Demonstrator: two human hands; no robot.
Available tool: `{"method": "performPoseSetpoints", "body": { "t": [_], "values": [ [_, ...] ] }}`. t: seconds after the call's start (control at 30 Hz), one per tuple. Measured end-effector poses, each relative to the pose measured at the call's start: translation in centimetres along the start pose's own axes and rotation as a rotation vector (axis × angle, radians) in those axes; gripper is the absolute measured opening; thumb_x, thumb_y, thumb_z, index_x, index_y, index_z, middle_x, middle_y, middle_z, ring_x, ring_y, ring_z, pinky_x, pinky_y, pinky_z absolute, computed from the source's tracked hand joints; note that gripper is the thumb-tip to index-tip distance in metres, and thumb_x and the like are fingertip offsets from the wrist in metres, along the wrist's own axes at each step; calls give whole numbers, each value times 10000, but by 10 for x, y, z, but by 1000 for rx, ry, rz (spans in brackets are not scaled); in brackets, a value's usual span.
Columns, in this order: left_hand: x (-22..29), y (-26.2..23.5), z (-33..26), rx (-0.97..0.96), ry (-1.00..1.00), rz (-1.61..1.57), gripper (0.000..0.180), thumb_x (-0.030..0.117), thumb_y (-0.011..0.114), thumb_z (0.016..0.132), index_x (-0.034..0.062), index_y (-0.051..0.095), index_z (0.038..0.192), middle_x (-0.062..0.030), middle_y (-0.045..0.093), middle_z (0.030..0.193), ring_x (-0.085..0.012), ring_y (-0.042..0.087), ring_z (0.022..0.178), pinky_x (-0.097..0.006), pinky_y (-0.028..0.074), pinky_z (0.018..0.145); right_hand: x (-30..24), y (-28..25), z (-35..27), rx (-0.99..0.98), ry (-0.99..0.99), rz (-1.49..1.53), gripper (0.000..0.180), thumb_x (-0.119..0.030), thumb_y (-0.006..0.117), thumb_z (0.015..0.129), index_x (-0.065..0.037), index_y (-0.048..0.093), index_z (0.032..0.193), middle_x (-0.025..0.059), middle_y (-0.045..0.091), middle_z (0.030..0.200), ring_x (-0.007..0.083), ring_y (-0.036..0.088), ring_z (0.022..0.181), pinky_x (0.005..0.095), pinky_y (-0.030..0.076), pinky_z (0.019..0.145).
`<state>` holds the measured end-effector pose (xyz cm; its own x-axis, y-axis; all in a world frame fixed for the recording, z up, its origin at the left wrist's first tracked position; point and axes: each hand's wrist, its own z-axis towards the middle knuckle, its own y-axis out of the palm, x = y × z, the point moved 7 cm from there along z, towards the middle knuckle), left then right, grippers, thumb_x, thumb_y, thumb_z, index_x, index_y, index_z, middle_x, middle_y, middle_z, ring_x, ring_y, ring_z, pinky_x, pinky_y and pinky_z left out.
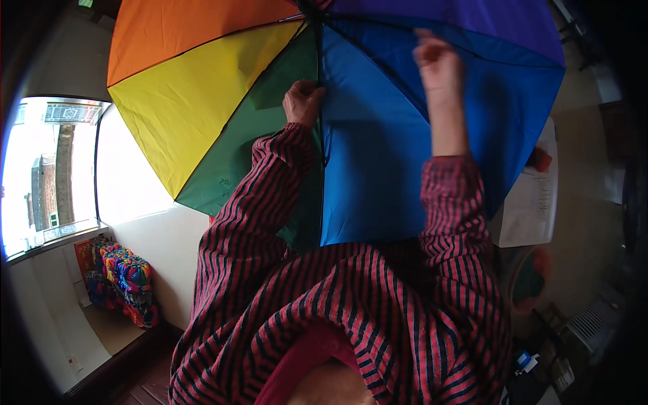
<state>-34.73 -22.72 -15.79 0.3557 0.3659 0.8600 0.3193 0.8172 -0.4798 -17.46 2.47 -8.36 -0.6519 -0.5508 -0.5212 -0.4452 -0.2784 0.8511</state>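
Observation:
An opened umbrella with orange, yellow, green, blue and purple panels fills the upper middle, its inner side with dark ribs facing me. My left hand is closed at the dark rib between the green and blue panels, its fingertips pinched against that rib. Beneath the ribs' meeting point, the dark hub, both arms reach up in striped sleeves. My right hand is raised in front of the blue panels, apart from the left. Motion smears its fingers, and I see nothing clear in them.
Bundled multicoloured fabric lies at lower left beside a bright window. Beyond the umbrella's right edge is a white surface with a small red object. A round container with green contents stands below it.

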Motion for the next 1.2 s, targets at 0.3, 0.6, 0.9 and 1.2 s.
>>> {"method": "performPoseSetpoints", "body": {
  "t": [0.3, 0.6, 0.9, 1.2],
  "values": [
    [-3, -5, -1, 69, 3, 5, 304, 203, 699, 713, 49, 706, 975, -125, 692, 853, -235, 663, 808, -335, 505, 760, -26, 13, -31, 279, -541, -456, 100, -107, 564, 877, -18, 540, 836, 61, 515, 589, 155, 534, 485, 326, 547, 528],
    [-11, 10, 1, -17, -165, -221, 332, 184, 715, 711, 26, 703, 1003, -91, 694, 835, -145, 637, 782, -272, 494, 741, 144, 53, -43, -361, -669, -1951, 60, -96, 587, 760, -44, 597, 731, 162, 633, 746, 354, 627, 730, 453, 503, 593],
    [-8, 16, -2, -18, -161, -309, 304, 134, 739, 717, -3, 695, 984, -35, 669, 825, -103, 592, 745, -231, 469, 685, 152, 51, -42, -563, -533, -1999, 51, -42, 551, 757, -31, 596, 737, 199, 635, 760, 374, 630, 737, 463, 502, 603],
    [-8, 11, -1, 5, -189, -311, 314, 149, 710, 716, -18, 662, 978, -92, 680, 830, -145, 626, 779, -271, 494, 717, 158, 52, -39, -509, -549, -1818, 45, -54, 565, 763, -27, 584, 794, 204, 635, 745, 391, 632, 722, 468, 505, 596]
  ]
}}
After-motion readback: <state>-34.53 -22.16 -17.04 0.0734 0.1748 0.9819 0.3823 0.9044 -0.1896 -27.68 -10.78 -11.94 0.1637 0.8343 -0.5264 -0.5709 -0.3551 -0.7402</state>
